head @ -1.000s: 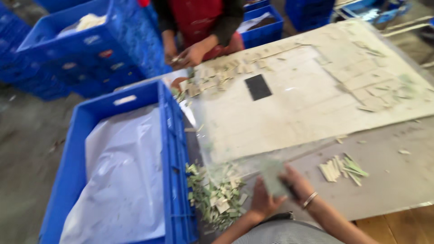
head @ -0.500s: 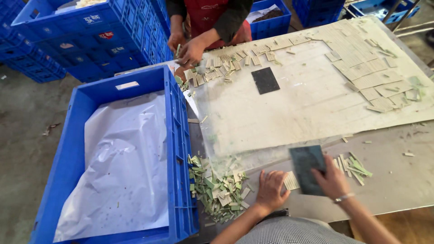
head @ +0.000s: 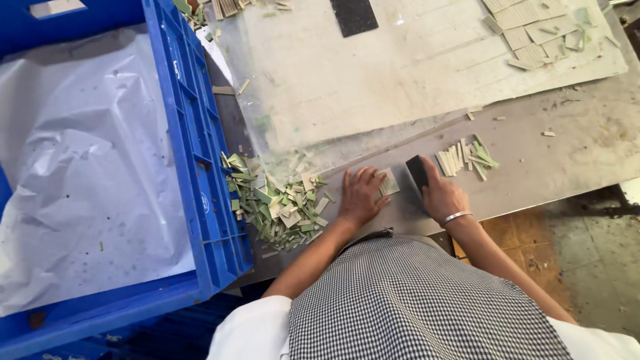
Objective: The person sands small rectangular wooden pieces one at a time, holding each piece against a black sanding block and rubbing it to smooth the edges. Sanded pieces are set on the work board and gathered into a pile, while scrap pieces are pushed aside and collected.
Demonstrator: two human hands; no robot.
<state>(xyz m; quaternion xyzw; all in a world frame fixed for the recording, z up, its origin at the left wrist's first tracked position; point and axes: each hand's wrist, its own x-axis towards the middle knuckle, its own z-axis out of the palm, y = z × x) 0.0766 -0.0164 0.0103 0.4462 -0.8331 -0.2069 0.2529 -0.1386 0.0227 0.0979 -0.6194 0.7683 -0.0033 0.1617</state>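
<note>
Down on the grey table (head: pixel 587 153), the left hand (head: pixel 361 195) lies flat with its fingers spread out, pressing on a small pale piece (head: pixel 389 182) that peeks out by the fingertips. It is not wrapped around anything. The right hand (head: pixel 442 195) is closed around a dark flat block (head: pixel 417 172), which stands on its edge on the table just beside the pale piece. A thin silver bangle (head: pixel 457 216) sits on that wrist. Just to the right of the block is a small row of pale green strips (head: pixel 467 157), lying side by side. To the left of the left hand is a messy heap of green and cream scraps (head: pixel 277 200), and it touches the side of a big blue crate (head: pixel 193 133). Inside the crate is a crinkly white sheet (head: pixel 87 167). Further up the table lies a big pale board (head: pixel 400 73) under clear plastic, with a black rectangle (head: pixel 354 16) near its top edge. Flat cream pieces (head: pixel 533 33) are set out in its far right corner. A few more scraps (head: pixel 227 7) lie at the top, near the crate. The person's checked clothing (head: pixel 427 307) fills the bottom and hides the near edge of the table.
</note>
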